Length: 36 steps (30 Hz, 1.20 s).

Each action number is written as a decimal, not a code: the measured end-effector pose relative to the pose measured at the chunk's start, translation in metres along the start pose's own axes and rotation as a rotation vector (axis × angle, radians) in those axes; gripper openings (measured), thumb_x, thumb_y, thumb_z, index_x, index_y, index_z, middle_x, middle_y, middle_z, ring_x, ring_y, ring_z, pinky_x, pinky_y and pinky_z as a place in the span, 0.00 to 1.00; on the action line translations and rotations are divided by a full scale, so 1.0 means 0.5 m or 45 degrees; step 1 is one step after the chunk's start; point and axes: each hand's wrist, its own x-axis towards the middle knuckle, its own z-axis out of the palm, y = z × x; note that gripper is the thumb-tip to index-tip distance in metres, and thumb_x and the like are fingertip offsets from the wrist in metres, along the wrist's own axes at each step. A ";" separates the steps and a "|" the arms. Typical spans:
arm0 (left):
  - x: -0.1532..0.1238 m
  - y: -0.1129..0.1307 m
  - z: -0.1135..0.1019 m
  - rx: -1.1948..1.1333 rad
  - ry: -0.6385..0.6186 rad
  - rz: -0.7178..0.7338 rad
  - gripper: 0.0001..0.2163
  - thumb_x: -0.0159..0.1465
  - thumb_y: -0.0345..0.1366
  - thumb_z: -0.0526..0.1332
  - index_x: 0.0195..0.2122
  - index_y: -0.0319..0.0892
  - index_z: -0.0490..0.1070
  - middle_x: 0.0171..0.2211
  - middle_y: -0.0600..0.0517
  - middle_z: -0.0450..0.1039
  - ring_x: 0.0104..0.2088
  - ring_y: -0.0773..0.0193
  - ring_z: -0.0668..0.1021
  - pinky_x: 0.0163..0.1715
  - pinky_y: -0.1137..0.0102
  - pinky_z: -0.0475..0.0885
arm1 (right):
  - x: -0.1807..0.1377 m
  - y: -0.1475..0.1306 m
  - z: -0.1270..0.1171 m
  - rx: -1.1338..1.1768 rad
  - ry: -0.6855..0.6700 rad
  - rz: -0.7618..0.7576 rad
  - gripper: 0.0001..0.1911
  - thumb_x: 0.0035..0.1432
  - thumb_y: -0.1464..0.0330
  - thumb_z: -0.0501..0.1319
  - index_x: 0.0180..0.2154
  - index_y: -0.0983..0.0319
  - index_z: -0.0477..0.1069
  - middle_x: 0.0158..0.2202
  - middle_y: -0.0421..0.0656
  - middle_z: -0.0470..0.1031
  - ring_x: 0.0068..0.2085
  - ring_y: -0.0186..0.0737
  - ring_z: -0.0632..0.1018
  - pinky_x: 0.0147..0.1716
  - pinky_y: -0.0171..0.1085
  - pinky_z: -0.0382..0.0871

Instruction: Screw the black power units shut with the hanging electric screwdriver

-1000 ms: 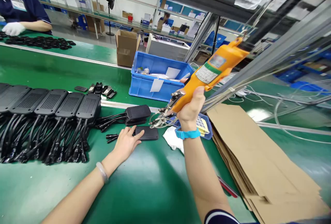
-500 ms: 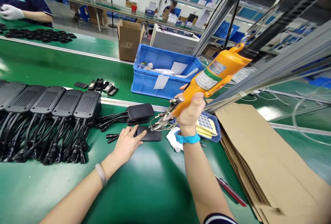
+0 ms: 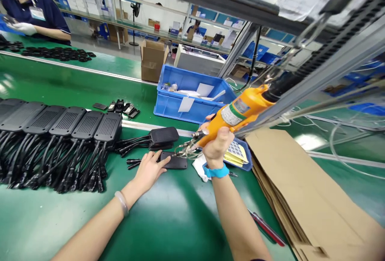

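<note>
My left hand lies with its fingers spread over the left end of a flat black plastic case, pressing it to the green bench. Short black cables come out of that case on the left. My right hand is wrapped round an orange power screwdriver, tilted with its tip down at the case beside my left fingertips. Thin tubes and metal parts round the tip hide the exact point of contact. Just behind stands a similar black case with cables.
A row of black cabled cases fills the left. Behind are small parts, a blue bin and a carton. Right are a small blue tray, flat cardboard and a red-handled tool. A co-worker sits across.
The screwdriver in my right hand has come slightly down and left, its tip nearer my left fingers on the case. The view has tilted up slightly. My left hand stays on the case.
</note>
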 end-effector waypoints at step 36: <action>0.002 0.010 0.026 -0.147 -0.058 -0.026 0.20 0.64 0.38 0.67 0.58 0.53 0.72 0.54 0.43 0.73 0.53 0.46 0.74 0.51 0.54 0.71 | -0.045 0.034 0.124 0.005 -0.114 0.200 0.25 0.56 0.44 0.57 0.36 0.60 0.68 0.19 0.36 0.68 0.15 0.33 0.68 0.12 0.32 0.61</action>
